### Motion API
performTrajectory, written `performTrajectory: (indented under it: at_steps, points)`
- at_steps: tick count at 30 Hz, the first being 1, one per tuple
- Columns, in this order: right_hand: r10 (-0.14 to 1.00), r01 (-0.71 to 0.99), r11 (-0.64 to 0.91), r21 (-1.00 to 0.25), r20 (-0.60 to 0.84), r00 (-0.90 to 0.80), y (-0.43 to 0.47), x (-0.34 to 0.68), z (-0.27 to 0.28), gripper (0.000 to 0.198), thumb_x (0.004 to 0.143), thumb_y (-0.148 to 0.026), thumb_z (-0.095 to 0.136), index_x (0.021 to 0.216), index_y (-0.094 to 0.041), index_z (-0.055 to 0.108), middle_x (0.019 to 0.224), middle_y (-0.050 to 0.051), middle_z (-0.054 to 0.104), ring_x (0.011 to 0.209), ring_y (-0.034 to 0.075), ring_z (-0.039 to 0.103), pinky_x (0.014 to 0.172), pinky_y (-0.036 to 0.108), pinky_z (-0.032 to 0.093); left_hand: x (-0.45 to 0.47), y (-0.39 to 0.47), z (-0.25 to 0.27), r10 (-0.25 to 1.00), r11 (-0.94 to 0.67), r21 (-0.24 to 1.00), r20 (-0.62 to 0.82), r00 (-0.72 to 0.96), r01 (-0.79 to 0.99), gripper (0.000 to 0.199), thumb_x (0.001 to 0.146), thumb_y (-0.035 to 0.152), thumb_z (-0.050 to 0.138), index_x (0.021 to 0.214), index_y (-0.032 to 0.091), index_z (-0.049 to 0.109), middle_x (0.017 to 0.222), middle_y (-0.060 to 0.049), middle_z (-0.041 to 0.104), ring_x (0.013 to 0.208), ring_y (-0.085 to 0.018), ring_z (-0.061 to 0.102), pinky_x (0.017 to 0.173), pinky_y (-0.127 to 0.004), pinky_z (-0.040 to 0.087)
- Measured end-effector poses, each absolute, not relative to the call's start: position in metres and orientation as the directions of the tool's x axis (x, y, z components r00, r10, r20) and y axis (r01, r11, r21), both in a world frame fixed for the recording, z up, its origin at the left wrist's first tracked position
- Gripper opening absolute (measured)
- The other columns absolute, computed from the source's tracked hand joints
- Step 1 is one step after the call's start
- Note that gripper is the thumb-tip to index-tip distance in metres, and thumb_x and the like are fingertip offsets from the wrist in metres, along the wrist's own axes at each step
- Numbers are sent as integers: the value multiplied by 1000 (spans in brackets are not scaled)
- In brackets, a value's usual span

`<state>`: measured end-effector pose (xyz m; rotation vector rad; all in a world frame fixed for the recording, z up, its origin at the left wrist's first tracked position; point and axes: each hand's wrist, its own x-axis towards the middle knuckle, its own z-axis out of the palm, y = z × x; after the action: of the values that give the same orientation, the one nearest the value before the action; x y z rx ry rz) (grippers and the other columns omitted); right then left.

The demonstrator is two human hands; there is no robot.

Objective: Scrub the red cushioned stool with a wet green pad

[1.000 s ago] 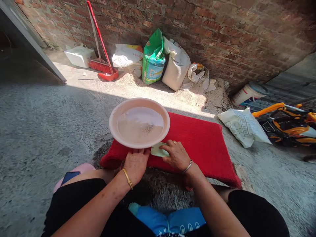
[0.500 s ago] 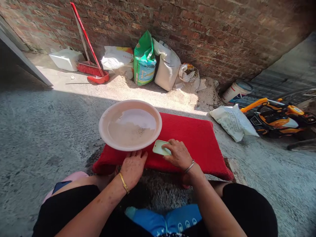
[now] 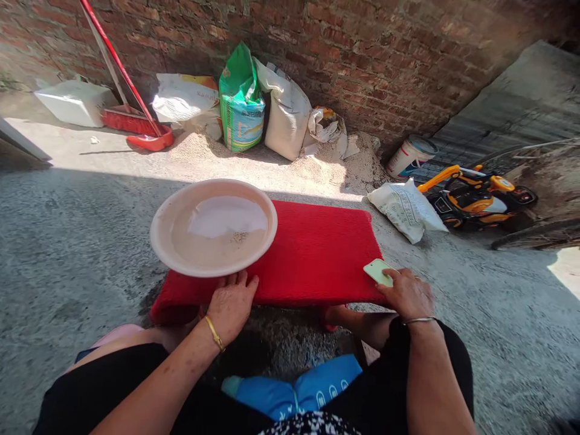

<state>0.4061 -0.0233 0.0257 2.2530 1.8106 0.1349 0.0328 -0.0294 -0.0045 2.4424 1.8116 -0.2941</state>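
Just beyond the fingertips of the left hand [image 3: 230, 308] sits the basin [image 3: 211, 272], with cloudy water [image 3: 217, 223] and a small patch of grains [image 3: 239, 237] inside. Those fingers lie stretched out on the red cloth [image 3: 317, 254], gripping nothing, close by the near rim; whether they touch it is hard to tell. A push from them could slide or tilt the basin, since its left side seems to reach past the cloth's end, and water could slop out to their left. Well to their right, the right hand [image 3: 410, 296] pinches a green plate [image 3: 377, 272] between thumb and fingers at the cloth's near right corner, its free end jutting ahead of the thumb. If wet, it could slip from so shallow a hold and drop onto the floor [image 3: 475, 290] beside those fingers.
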Motion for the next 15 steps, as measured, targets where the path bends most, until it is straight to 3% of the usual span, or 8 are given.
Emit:
performTrajectory:
  at_steps: [3, 5, 8, 11, 15]
  points:
    - [995, 995, 78, 68, -72, -73, -24, 344, 21, 38, 83, -41, 57, 117, -26, 63, 112, 10, 59, 97, 23, 56, 81, 34, 39, 33, -30, -7, 936, -309, -78, -202, 289, 948, 54, 85, 7, 33, 132, 24, 53, 125, -16, 57, 110, -28, 55, 88, -42, 47]
    - [953, 960, 270, -75, -118, -278, -22, 292, 15, 40, 80, -44, 62, 117, -29, 62, 114, 7, 58, 100, 22, 54, 83, 34, 37, 34, -30, -9, 935, -321, -114, -198, 295, 940, 53, 86, 7, 34, 133, 24, 52, 126, -16, 56, 110, -29, 55, 87, -42, 47]
    - [884, 890, 417, -184, -148, -444, -16, 245, 8, 42, 79, -44, 64, 119, -32, 60, 118, 6, 57, 103, 22, 52, 88, 35, 35, 34, -28, -10, 933, -336, -152, -189, 306, 929, 51, 87, 9, 35, 133, 24, 52, 125, -15, 57, 108, -29, 56, 85, -41, 48]
    - [907, 920, 363, -145, -169, -385, -11, 266, 7, 41, 79, -40, 64, 119, -31, 60, 119, 7, 57, 104, 22, 53, 89, 36, 36, 36, -27, -10, 930, -347, -161, -184, 317, 924, 51, 87, 9, 35, 132, 24, 53, 121, -15, 58, 105, -29, 57, 82, -40, 48]
    - [974, 999, 39, 35, -225, -30, -17, 367, 15, 40, 81, -39, 60, 120, -28, 61, 115, 8, 60, 99, 23, 57, 81, 34, 40, 37, -28, -11, 933, -344, -144, -166, 320, 928, 52, 85, 7, 35, 130, 23, 54, 121, -17, 58, 105, -29, 56, 81, -41, 48]
